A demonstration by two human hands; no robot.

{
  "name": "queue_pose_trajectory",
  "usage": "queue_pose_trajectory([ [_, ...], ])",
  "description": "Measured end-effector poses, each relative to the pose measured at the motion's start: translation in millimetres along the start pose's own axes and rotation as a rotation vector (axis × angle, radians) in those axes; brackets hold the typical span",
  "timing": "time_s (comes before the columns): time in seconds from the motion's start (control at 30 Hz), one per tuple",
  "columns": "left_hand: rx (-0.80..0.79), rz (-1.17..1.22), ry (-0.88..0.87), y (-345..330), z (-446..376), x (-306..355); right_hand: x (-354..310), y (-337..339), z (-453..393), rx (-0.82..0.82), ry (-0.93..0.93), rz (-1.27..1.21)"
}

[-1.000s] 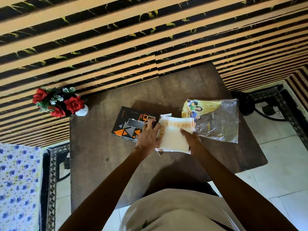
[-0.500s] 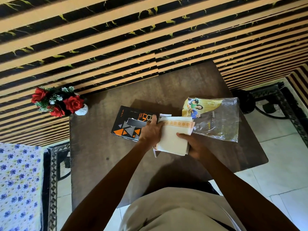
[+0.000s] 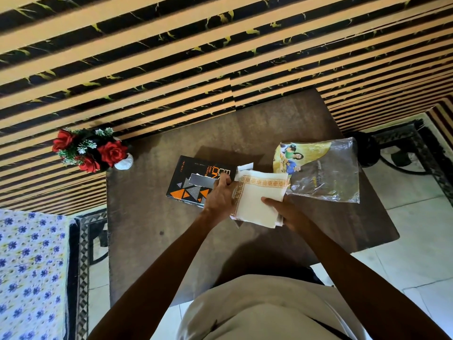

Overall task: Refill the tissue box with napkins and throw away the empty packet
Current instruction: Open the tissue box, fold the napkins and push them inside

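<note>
A black tissue box (image 3: 190, 179) with orange triangles lies flat on the brown table (image 3: 152, 231), its right end flap open. A white stack of napkins (image 3: 257, 197) with an orange patterned border sits at that open end. My left hand (image 3: 219, 197) presses on the box's right end and the stack's left edge. My right hand (image 3: 285, 212) grips the stack's near right corner. The clear and yellow plastic packet (image 3: 323, 173) lies flat on the table, to the right of the napkins.
A small white vase of red roses (image 3: 90, 150) stands at the table's far left corner. A striped black and tan wall (image 3: 196, 57) runs behind. A blue-flowered cloth (image 3: 27, 273) is at the left; white floor tiles (image 3: 411, 253) at the right.
Both hands have shifted the napkin stack slightly; my right hand slid from the stack's near edge to its near right corner. Box and packet have not moved.
</note>
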State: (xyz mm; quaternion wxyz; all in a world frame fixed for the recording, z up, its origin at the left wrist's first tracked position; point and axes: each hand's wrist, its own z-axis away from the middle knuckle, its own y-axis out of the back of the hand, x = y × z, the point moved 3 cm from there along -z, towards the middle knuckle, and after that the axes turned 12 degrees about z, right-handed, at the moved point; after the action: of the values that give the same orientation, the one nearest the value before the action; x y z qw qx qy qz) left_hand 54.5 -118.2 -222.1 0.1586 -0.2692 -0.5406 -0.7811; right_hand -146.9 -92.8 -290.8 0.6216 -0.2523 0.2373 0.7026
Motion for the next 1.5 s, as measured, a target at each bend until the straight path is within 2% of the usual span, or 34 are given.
queue_pose_trajectory([
  [0.13,-0.016,-0.029,-0.031,1.3,0.1,0.1,-7.2,-3.5,-7.2,0.127,0.115,0.245],
  [0.17,-0.017,-0.038,-0.031,2.0,-0.3,-0.1,-8.8,-3.9,-5.7,0.127,0.124,0.240],
  [0.3,-0.003,-0.037,-0.010,3.5,-3.2,-3.4,-12.9,-1.5,9.9,-0.107,0.116,-0.057],
  [0.4,-0.004,0.013,-0.001,5.0,-4.5,-3.3,-13.0,0.8,15.8,-0.192,0.112,-0.113],
  [0.57,0.050,0.044,0.003,5.0,-3.7,-5.8,-7.7,-5.8,7.5,-0.074,0.129,-0.203],
  [0.67,0.059,-0.032,-0.028,1.2,1.2,-6.7,-6.5,-11.4,5.1,0.010,0.169,-0.121],
  [0.9,0.043,0.011,-0.035,2.1,-0.5,-4.7,6.5,-27.8,12.4,0.049,0.170,-0.205],
  [1.03,0.045,-0.013,-0.040,5.5,-5.7,-6.9,7.9,-33.1,12.1,0.034,0.178,0.046],
  [1.1,0.033,-0.036,-0.030,5.0,-7.6,-5.8,6.4,-29.2,9.9,-0.008,0.160,0.091],
  [1.3,-0.008,-0.127,0.007,-1.2,-5.9,3.2,3.0,-27.8,4.9,-0.176,0.043,-0.244],
  [1.5,-0.005,-0.043,0.035,-3.4,1.1,-3.7,1.1,-28.9,2.2,-0.303,0.000,-0.439],
])
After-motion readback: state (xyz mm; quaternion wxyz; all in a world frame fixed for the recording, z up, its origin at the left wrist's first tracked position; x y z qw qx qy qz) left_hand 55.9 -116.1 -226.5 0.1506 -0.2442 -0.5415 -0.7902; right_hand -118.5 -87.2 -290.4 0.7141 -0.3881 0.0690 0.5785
